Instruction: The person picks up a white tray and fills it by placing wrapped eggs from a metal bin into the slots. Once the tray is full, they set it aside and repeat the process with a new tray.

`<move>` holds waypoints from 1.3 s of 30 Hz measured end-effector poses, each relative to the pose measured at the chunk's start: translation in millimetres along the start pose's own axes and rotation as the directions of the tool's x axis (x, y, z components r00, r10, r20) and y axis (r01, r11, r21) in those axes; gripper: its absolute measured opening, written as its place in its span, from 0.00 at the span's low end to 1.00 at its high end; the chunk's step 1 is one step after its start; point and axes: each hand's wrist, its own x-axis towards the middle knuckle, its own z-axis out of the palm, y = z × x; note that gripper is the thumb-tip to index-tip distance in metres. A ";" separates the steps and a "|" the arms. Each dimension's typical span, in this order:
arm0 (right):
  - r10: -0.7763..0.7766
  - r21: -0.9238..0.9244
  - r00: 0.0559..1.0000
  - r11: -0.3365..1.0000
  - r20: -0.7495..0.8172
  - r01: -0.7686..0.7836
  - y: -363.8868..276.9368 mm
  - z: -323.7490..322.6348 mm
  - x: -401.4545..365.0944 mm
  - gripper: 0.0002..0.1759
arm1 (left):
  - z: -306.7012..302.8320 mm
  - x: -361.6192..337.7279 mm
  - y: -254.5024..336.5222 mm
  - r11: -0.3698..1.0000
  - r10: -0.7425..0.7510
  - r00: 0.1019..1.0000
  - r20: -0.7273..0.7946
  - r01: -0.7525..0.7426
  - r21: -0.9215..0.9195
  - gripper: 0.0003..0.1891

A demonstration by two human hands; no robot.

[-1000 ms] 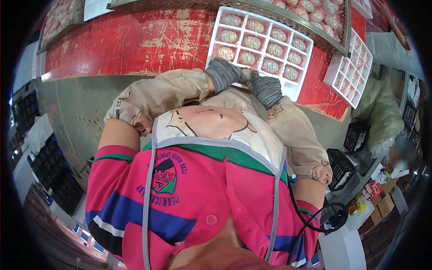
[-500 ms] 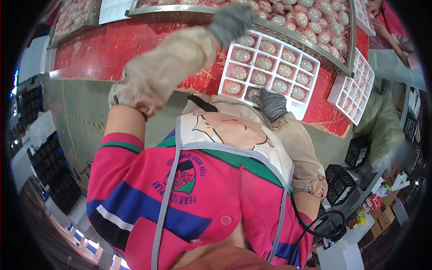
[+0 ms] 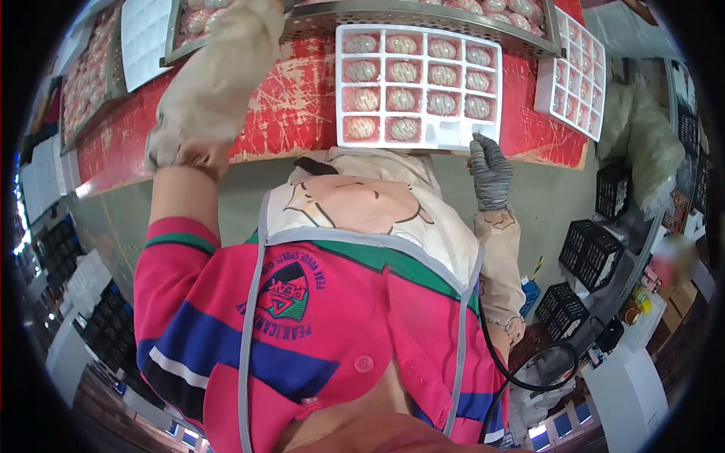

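Observation:
A white compartment tray (image 3: 341, 83) lies on the red worktop (image 3: 294, 106), holding several pale pink round items (image 3: 402, 98) in net sleeves. Its near right cell is bare. My right hand (image 3: 489, 170), in a grey knit glove, is at the tray's near right corner with its fingers closed on the rim. My left arm in a beige sleeve (image 3: 211, 83) reaches up toward a metal mesh bin (image 3: 423, 13) full of the same items. The left hand itself is cut off by the top edge.
A second white compartment tray (image 3: 570, 72) stands to the right on the worktop. More metal bins (image 3: 98, 75) of round items sit at the far left. Black crates (image 3: 593, 253) and cardboard boxes are on the floor to my right.
My left arm has swung from the tray's near edge up and left to the mesh bin. My right hand slid from the tray's near edge to its right corner.

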 end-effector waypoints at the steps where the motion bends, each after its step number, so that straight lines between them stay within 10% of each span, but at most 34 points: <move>1: -0.001 0.001 1.000 1.000 -0.010 0.001 -1.8 -4.1 2.0 0.11 | 7.9 -12.0 7.9 0.991 0.051 0.995 -0.091 -0.061 -0.121 0.16; 2: 0.011 0.051 1.000 0.999 -0.014 -0.011 -3.7 -8.0 2.2 0.11 | 21.9 -21.5 10.9 0.964 0.084 0.980 -0.182 -0.126 -0.236 0.17; 4: 0.023 0.094 1.000 0.995 -0.008 -0.022 -8.4 -15.1 5.2 0.12 | 98.7 0.0 -15.5 0.815 0.530 0.809 0.253 -0.405 -0.414 0.15; 5: -0.010 0.095 1.000 0.995 0.009 0.009 -11.6 -17.0 8.1 0.11 | 117.4 -30.3 10.8 0.732 0.534 0.830 0.161 -0.358 -0.580 0.17; 7: -0.037 0.098 0.999 0.995 0.033 0.033 -18.6 -19.1 10.9 0.11 | 148.6 -79.0 46.7 0.495 0.542 0.714 0.443 0.155 -0.855 0.18; 12: -0.202 -0.250 0.946 0.931 0.253 0.265 -17.4 -27.3 24.6 0.15 | 222.6 -100.3 80.5 0.699 0.387 0.594 0.705 0.310 -0.644 0.22; 13: -0.240 -0.398 0.905 0.836 0.352 0.376 -14.9 -27.2 29.1 0.17 | 224.7 -103.3 81.5 0.697 0.383 0.597 0.705 0.314 -0.645 0.22; 15: -0.244 -0.444 0.880 0.789 0.408 0.424 -5.8 -20.4 36.2 0.21 | 226.8 -113.3 76.5 0.816 0.365 0.910 0.197 -0.211 -0.539 0.24; 20: -0.131 -0.660 0.819 0.527 0.559 0.535 1.6 -2.6 51.5 0.25 | 216.6 -142.5 60.7 0.851 0.477 0.874 0.091 -0.434 -0.297 0.16; 31: -0.091 -0.636 0.686 0.303 0.722 0.710 12.7 5.0 70.4 0.25 | 210.6 -124.0 93.7 0.940 0.256 0.798 0.546 -0.338 0.054 0.15; 39: -0.063 -0.660 0.689 0.236 0.722 0.713 36.6 25.1 84.8 0.20 | 223.2 -122.7 107.1 0.915 0.330 0.814 0.478 -0.401 0.052 0.12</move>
